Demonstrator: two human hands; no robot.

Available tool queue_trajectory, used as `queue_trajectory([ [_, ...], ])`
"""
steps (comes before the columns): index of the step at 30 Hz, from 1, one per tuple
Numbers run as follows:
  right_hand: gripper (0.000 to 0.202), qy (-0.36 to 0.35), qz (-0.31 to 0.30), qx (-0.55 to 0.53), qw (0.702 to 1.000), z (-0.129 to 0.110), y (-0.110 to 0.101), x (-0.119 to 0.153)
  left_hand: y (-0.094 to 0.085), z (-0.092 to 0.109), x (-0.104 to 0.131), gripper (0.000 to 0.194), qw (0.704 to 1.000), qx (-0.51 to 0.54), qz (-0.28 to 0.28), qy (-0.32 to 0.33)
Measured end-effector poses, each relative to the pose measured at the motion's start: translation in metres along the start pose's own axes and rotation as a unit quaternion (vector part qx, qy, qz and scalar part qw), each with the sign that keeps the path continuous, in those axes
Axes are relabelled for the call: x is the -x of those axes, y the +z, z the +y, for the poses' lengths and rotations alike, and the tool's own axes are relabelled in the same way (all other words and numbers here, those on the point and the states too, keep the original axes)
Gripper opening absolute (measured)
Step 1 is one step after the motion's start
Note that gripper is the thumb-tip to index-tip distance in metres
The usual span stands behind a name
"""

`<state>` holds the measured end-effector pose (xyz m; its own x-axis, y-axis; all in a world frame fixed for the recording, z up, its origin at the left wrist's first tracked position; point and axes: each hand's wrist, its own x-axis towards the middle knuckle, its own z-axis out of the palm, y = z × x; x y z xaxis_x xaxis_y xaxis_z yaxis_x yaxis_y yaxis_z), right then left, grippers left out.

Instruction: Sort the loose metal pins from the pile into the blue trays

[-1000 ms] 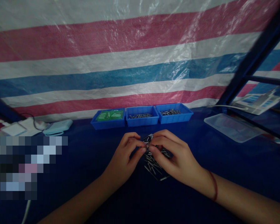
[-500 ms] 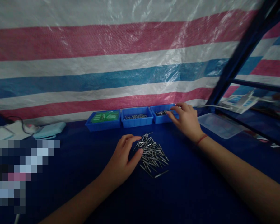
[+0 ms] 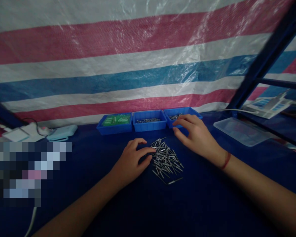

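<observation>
A loose pile of silver pop rivets (image 3: 165, 159) lies on the dark blue table (image 3: 148, 210). At the pile's left edge is my left hand (image 3: 134, 158), fingers apart, its index fingertip at the rivets. My right hand (image 3: 196, 135) hovers between the pile and the right blue bin (image 3: 197, 115), fingers spread and curved with nothing visible in them. That bin contains similar rivets, partly hidden behind the hand. More rivets lie in the middle blue bin (image 3: 150, 126). The left blue bin (image 3: 114, 130) holds a green packet (image 3: 116, 119).
A clear plastic lid (image 3: 244, 131) lies at the right, by a dark metal frame (image 3: 259, 62). Light blue case (image 3: 61, 133) and white power adapters (image 3: 19, 132) are at the left. A striped tarp (image 3: 113, 72) hangs behind the bins. One patch at left is pixelated.
My right hand has drawn back from the right bin toward the pile. My left index finger has stretched further over the rivets. The whole view has shifted slightly.
</observation>
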<state>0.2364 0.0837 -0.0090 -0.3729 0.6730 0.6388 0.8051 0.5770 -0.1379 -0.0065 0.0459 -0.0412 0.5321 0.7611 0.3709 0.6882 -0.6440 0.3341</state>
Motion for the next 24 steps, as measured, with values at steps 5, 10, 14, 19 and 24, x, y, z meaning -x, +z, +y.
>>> queue_trajectory([
  [5,0.023,-0.036,-0.032,-0.032,0.998,-0.017,-0.001,0.003,0.007,-0.004,-0.001,0.019,0.999,-0.032,-0.004,0.010],
  [10,0.019,-0.062,-0.115,-0.097,0.987,-0.031,0.004,0.010,0.006,-0.002,-0.001,0.010,1.000,-0.025,-0.008,-0.011],
  [14,0.016,-0.094,-0.176,-0.149,0.968,-0.042,0.007,0.014,0.002,0.005,-0.002,0.008,0.999,0.028,0.014,-0.013],
  [19,0.014,-0.075,-0.162,-0.232,0.956,-0.052,0.010,0.015,-0.002,0.017,-0.002,0.007,0.991,0.104,0.079,-0.010],
  [24,0.012,-0.033,-0.137,-0.312,0.940,-0.058,0.012,0.017,0.000,0.025,0.001,0.011,0.980,0.159,0.116,-0.032],
])
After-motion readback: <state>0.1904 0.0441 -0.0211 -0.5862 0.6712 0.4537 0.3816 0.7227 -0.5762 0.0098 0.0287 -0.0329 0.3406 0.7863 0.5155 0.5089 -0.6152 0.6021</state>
